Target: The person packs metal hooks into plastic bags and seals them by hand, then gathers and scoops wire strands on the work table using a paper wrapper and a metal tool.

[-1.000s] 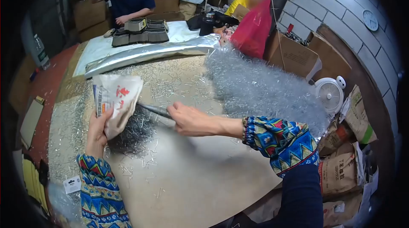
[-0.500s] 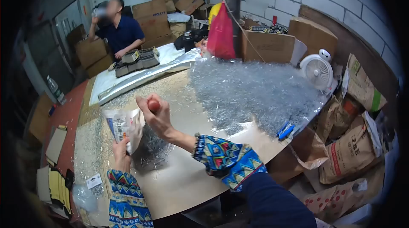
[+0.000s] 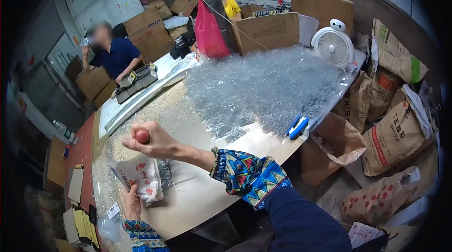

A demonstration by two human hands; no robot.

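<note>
My right hand (image 3: pixel 157 141) is closed around a tool's red, rounded handle end (image 3: pixel 142 135); the rest of the tool is hidden below the fist. Beneath that fist, my left hand (image 3: pixel 132 201) pinches the near edge of a folded newspaper (image 3: pixel 146 169) with red and black print. Some bent metal wire pieces (image 3: pixel 165 169) show beside the paper's right side. A wide heap of thin silvery wire pieces (image 3: pixel 263 94) covers the far part of the brown-sheeted table (image 3: pixel 197 205).
A blue stapler-like tool (image 3: pixel 297 127) lies at the table's right edge. Behind the heap stand a white fan (image 3: pixel 333 47) and a cardboard box (image 3: pixel 266 33). Sacks (image 3: pixel 395 134) crowd the right. A person in dark blue (image 3: pixel 115 59) sits across; another in yellow (image 3: pixel 230 6) is behind.
My view has turned, shifting the scene. Both hands keep their grips; the newspaper has tilted, and its red print now faces up under my right fist. The person in yellow shows more.
</note>
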